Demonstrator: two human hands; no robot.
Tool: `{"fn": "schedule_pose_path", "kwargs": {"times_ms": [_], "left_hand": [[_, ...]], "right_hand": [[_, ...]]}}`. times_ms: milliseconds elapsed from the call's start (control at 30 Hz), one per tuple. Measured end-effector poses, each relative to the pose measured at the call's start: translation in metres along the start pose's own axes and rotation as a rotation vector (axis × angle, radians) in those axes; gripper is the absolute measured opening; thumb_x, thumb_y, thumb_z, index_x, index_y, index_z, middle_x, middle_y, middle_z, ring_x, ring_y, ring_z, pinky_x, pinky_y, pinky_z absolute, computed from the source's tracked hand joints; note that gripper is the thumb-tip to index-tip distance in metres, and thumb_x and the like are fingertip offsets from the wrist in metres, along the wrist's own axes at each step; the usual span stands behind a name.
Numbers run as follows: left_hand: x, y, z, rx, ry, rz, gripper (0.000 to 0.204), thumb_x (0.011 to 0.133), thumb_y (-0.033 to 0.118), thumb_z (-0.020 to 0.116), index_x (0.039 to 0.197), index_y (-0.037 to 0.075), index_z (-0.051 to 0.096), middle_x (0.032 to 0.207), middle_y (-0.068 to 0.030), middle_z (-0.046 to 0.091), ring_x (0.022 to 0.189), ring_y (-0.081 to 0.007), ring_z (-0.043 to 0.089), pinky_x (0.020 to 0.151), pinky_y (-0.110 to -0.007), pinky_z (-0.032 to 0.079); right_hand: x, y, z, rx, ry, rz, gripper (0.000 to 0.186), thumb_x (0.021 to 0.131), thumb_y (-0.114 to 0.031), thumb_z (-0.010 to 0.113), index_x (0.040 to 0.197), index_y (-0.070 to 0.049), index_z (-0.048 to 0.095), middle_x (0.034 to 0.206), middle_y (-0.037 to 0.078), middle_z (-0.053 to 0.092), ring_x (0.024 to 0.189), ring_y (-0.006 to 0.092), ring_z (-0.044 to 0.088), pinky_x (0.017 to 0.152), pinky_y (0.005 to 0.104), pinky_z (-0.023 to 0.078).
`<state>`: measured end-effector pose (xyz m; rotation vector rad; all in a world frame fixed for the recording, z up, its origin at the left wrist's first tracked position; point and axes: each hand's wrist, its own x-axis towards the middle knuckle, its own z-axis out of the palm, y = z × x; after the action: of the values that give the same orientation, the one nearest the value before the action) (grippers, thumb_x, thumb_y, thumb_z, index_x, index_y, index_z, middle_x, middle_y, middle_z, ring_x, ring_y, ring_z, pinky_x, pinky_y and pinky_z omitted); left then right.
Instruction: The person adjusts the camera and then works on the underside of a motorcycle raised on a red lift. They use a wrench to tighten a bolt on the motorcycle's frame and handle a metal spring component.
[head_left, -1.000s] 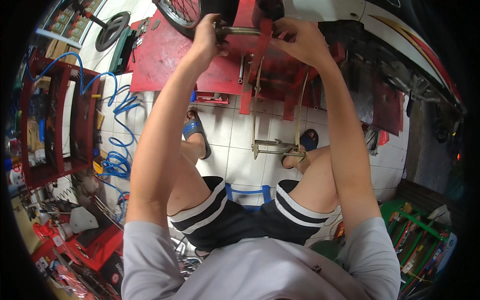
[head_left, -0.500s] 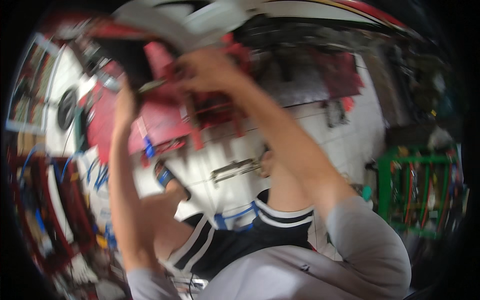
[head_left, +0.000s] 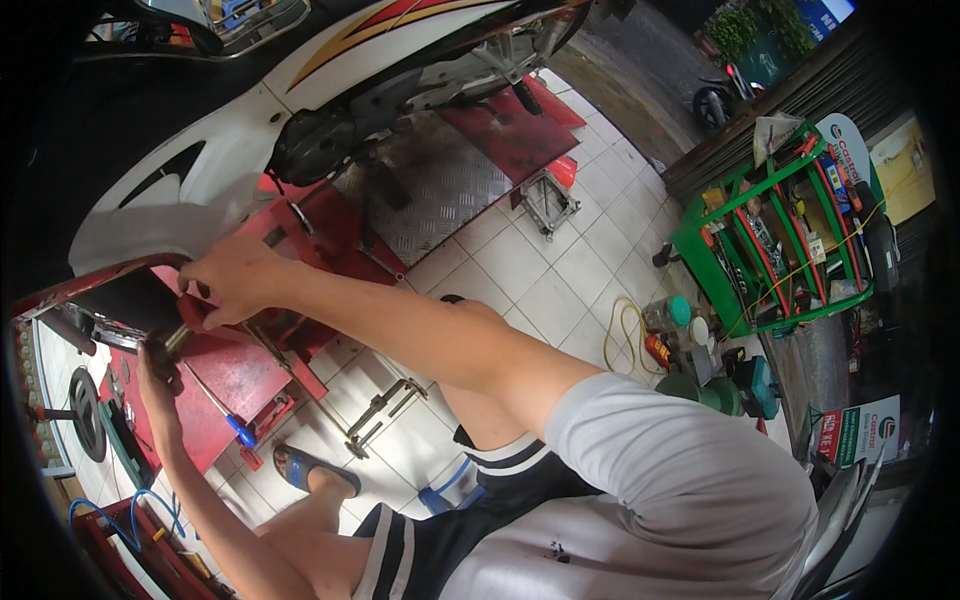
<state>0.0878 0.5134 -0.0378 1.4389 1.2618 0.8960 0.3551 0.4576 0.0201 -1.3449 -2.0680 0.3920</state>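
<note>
A white motorbike (head_left: 240, 140) with red and yellow stripes stands over a red lift platform (head_left: 220, 385). At its left end, my right hand (head_left: 240, 275) is bent below the white body panel, fingers curled round a part I cannot make out. Just nearer, my left hand (head_left: 158, 385) is curled by the dark tyre (head_left: 135, 305), its fingers partly hidden against a small dark piece. A brass-coloured rod-like part (head_left: 178, 340) lies between both hands. On the platform rests a screwdriver with a blue handle (head_left: 240, 428), close to my left forearm.
A green tool cart (head_left: 770, 240) stands at the right, with jars (head_left: 668, 313) and bottles beside it. A metal bracket-like frame (head_left: 385, 410) lies on the white tiles near my feet. At lower left is a dark red rack (head_left: 100, 540) with blue hose.
The view has swung right and cleared of blur, bringing more of the green cart into sight. Both hands stay close together by the motorbike's wheel.
</note>
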Motion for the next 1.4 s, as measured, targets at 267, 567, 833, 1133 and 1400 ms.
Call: {"fn": "schedule_pose_path", "kwargs": {"times_ms": [267,567,833,1133,1400], "left_hand": [[-0.010,0.019,-0.009,-0.262,-0.239,0.056,0.044,0.100,0.019,0.041,0.141,0.001,0.040,0.119,-0.0120,0.058,0.102,-0.0179,0.058,0.095,-0.030,0.046],[-0.025,0.034,0.005,-0.475,-0.204,0.116,0.036,0.089,0.010,0.042,0.120,-0.005,0.052,0.106,-0.0094,0.059,0.099,-0.0219,0.057,0.086,-0.036,0.047],[-0.008,0.023,0.007,-0.805,-0.147,0.149,0.027,0.092,0.011,0.043,0.108,-0.004,0.059,0.086,-0.0040,0.056,0.078,-0.0122,0.053,0.075,-0.024,0.041],[0.019,-0.005,-0.001,-0.104,-0.304,0.211,0.048,0.100,0.037,0.040,0.136,0.006,0.043,0.122,-0.0100,0.059,0.104,-0.0195,0.062,0.083,-0.027,0.049],[0.010,-0.013,-0.007,0.282,-0.118,-0.023,0.063,0.089,0.059,0.043,0.128,0.011,0.054,0.115,-0.0065,0.061,0.092,-0.0104,0.055,0.071,-0.023,0.042]], "right_hand": [[0.006,0.004,0.001,-0.015,-0.066,-0.044,0.054,0.066,-0.041,0.076,0.113,-0.016,0.065,0.095,0.008,0.070,0.089,0.0284,0.067,0.080,0.0406,0.051],[0.005,0.000,0.009,-0.062,-0.072,-0.016,0.050,0.070,-0.031,0.076,0.115,-0.013,0.063,0.096,0.010,0.069,0.084,0.0268,0.066,0.076,0.0383,0.051],[0.023,-0.031,0.031,-0.203,-0.053,-0.064,0.035,0.069,-0.032,0.073,0.100,-0.015,0.069,0.092,0.007,0.069,0.083,0.0283,0.066,0.073,0.0403,0.051],[0.008,-0.036,0.030,-0.270,-0.041,0.123,0.018,0.065,-0.025,0.067,0.080,-0.015,0.072,0.079,0.014,0.067,0.081,0.0329,0.066,0.065,0.0490,0.053],[0.025,-0.023,0.072,-0.384,-0.184,0.030,0.034,0.073,-0.044,0.063,0.094,-0.020,0.073,0.105,0.006,0.064,0.098,0.0274,0.060,0.076,0.0421,0.046]]}}
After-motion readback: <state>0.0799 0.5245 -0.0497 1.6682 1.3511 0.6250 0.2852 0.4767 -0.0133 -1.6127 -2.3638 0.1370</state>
